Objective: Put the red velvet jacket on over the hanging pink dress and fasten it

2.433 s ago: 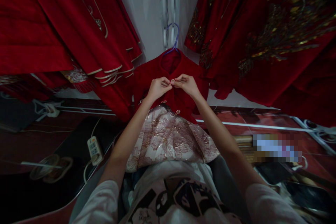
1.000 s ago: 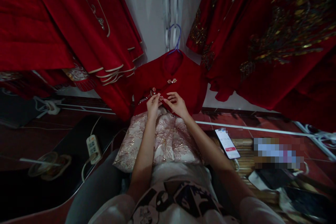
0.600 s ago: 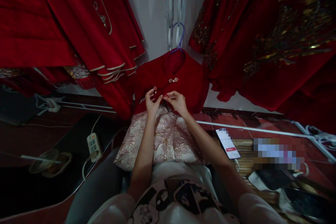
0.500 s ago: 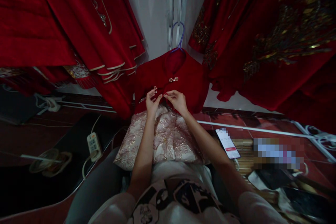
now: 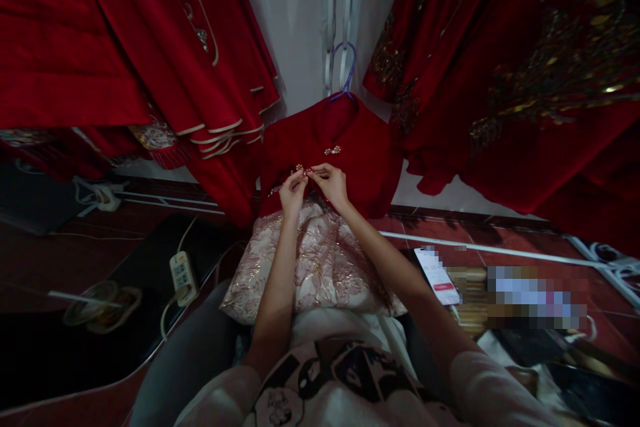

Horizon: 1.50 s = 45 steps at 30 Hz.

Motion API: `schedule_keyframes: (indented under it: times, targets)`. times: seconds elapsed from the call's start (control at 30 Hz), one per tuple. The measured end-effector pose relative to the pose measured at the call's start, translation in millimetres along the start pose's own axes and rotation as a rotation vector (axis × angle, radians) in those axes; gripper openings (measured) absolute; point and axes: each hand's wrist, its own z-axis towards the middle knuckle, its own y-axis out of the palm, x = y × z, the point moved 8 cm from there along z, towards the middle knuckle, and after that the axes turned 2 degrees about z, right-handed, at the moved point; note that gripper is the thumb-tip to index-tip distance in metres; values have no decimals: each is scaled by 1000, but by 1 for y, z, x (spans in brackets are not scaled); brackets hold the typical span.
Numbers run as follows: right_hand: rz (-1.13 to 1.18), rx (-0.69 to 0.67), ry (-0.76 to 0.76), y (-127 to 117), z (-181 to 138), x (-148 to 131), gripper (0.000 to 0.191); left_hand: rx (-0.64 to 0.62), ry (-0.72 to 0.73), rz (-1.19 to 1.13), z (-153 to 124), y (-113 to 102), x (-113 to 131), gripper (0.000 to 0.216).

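A red garment (image 5: 370, 173) hangs before me on a purple hanger (image 5: 353, 67), its lower part reaching my lap. My left hand (image 5: 293, 195) is closed in a pinch at the garment's front, beside a small beaded clasp (image 5: 299, 167). Meeting it fingertip to fingertip, my right hand (image 5: 331, 184) pinches too. Whatever is between the fingertips is too small to make out. Higher up, near the neckline, sits another beaded clasp (image 5: 333, 150). Pinkish-gold brocade fabric (image 5: 320, 273) lies across my lap under both forearms.
Red garments with trim hang at left (image 5: 200, 93) and sequinned ones at right (image 5: 450, 80). A power strip (image 5: 183, 277) with a cord lies on a black surface at left. At right a lit phone (image 5: 437, 277) rests on slatted wood, near a white metal rail (image 5: 480, 249).
My right hand has moved left and slightly up, toward the clasp by my left hand. My left fingers have drawn together into a pinch. The view has shifted slightly.
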Motion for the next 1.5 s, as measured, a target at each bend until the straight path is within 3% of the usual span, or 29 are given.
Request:
schedule_keyframes:
  times: [0.37,0.6,0.7,0.8,0.87,1.0,1.13,1.2,1.3,1.5]
  targets:
    - [-128,5,-22,-1,-3,-3,15,46,106,177,1,-5,11,24]
    - [-109,8,-40,-1,3,-3,14,-2,68,104,9,2,13,19]
    - [-91,-46,-53,0,6,-3,17,-35,57,104,8,8,11,23]
    - [-40,-143,-40,-1,4,2,23,22,56,148,1,6,7,36]
    - [-20,-163,11,-9,-3,11,26,78,19,213,-6,1,0,32]
    - [-209,-185,87,-27,-30,31,23,-23,27,458,-21,3,-4,13]
    - [-510,-232,96,-30,-55,48,37,52,145,832,-34,0,12,45]
    - [-555,-248,63,-26,-61,52,30,86,124,965,-39,-1,14,60]
    - [-487,-235,36,-24,-64,56,16,126,84,1049,-42,-8,13,63]
    - [-199,-143,126,-42,-59,60,15,86,105,934,-30,-26,4,48]
